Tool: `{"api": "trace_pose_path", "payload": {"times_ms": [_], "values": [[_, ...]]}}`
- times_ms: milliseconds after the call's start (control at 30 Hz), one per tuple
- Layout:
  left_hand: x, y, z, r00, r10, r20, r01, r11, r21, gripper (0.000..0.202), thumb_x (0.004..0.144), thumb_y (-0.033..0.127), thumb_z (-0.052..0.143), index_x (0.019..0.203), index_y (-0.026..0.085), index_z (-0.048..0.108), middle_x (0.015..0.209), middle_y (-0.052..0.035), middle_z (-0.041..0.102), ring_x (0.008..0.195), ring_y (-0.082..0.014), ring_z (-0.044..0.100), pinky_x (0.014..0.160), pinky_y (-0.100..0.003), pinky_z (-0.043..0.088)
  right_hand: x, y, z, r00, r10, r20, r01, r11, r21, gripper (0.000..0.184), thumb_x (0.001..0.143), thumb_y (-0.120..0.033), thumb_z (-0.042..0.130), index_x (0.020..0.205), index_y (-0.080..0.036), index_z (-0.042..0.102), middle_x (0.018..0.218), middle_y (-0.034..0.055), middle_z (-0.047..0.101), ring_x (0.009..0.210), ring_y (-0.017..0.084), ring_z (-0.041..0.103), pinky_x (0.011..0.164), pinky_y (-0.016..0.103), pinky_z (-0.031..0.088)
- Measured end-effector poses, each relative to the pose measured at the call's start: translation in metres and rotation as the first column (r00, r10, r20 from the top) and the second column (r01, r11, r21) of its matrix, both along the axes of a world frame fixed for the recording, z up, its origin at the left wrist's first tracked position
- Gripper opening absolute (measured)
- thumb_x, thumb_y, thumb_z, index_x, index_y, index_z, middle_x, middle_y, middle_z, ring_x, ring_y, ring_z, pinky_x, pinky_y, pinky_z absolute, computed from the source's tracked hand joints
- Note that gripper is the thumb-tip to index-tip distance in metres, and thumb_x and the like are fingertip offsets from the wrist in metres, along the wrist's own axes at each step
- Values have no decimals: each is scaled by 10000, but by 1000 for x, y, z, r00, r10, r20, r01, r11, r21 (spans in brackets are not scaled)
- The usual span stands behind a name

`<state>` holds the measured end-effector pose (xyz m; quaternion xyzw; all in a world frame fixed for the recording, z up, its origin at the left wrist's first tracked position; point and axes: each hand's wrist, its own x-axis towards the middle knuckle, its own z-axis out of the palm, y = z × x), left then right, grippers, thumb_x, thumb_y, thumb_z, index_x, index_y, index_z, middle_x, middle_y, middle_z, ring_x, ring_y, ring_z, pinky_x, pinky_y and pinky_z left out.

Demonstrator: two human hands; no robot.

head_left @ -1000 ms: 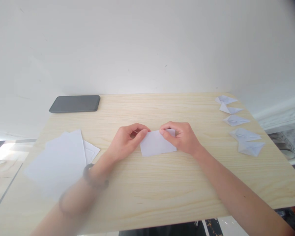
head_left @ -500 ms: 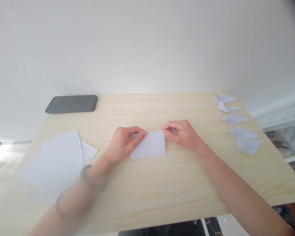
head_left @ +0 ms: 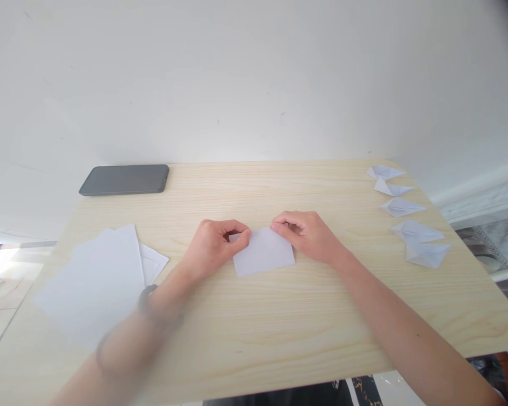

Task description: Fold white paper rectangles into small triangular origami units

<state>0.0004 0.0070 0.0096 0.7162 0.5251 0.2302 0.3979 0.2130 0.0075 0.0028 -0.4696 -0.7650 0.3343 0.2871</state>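
Observation:
A small white rectangle of paper (head_left: 264, 255), which looks folded, lies slightly tilted on the table between my hands. My left hand (head_left: 215, 243) pinches its far edge on the left side with thumb and forefinger. On the same edge, further right, the thumb and forefinger of my right hand (head_left: 308, 234) are closed on the paper. The far corners are partly hidden behind my fingers.
A dark phone (head_left: 125, 180) lies at the back left. White paper sheets (head_left: 105, 276) are spread at the left, partly behind my forearm. Several folded paper pieces (head_left: 402, 207) lie along the right side of the wooden table (head_left: 254, 332). Behind it rises a white wall (head_left: 245, 79).
The paper has shifted a little right and turned slightly, its right side now higher. My right hand has moved left along the far edge. My left hand keeps its pinch.

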Motion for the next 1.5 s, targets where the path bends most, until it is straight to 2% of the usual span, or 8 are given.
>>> {"api": "trace_pose_path", "payload": {"times_ms": [167,333,433,567,767,900,1200,1500], "values": [[-8,4,1,999,6,-44,-4,998,63,240,797,315,491,730,167,669,704,4,672,606,-128,552,557,-210,402,19,8,3,999,-51,19,50,999,8,248,871,-335,462,730,-179,595,697,-6,608,591,91,500,507,205,343],[-10,5,-2,990,123,-63,-114,985,131,266,835,328,460,861,187,685,789,-16,697,641,-145,590,597,-233,429,20,10,0,995,-83,52,82,996,20,255,873,-337,456,738,-179,603,689,-7,617,559,89,486,507,214,340],[-4,3,-5,998,25,-62,-10,973,231,272,855,335,473,1040,212,629,982,-35,663,777,-153,594,661,-248,454,11,9,-3,995,-64,83,58,995,76,235,872,-313,466,731,-186,605,701,-6,628,623,101,509,582,226,362],[0,3,-10,948,-172,-267,275,867,416,262,844,331,531,1072,257,638,1176,-47,569,1087,-227,471,931,-375,375,3,8,-7,987,-120,106,110,989,98,203,845,-336,521,724,-190,594,620,-27,566,569,93,467,591,235,358],[-4,4,-12,894,-85,-440,308,828,468,293,890,329,467,1135,259,612,1113,-67,574,1034,-236,469,870,-397,387,3,6,-10,975,-170,142,151,979,137,169,762,-360,634,768,-194,602,610,-31,537,563,105,460,607,263,388],[-4,3,-12,879,-29,-475,294,819,494,294,889,333,468,1121,236,620,1063,-73,587,997,-237,491,837,-384,397,2,4,-13,983,-161,91,141,970,198,173,856,-271,529,971,-206,641,824,24,631,699,129,544,717,294,441],[-5,3,-14,843,113,-526,252,780,572,294,884,337,478,1109,206,615,926,-56,609,895,-215,542,747,-346,414,-1,8,-13,978,65,200,-130,935,331,304,913,-188,425,1158,-222,602,1101,32,634,980,163,532,860,327,465],[-5,4,-16,819,111,-563,289,768,571,330,887,316,475,1201,256,559,943,-61,579,888,-222,522,739,-349,409,8,12,-14,968,135,214,-197,933,302,329,909,-165,433,1185,-253,590,1172,-20,627,991,163,499,883,338,469]]}}
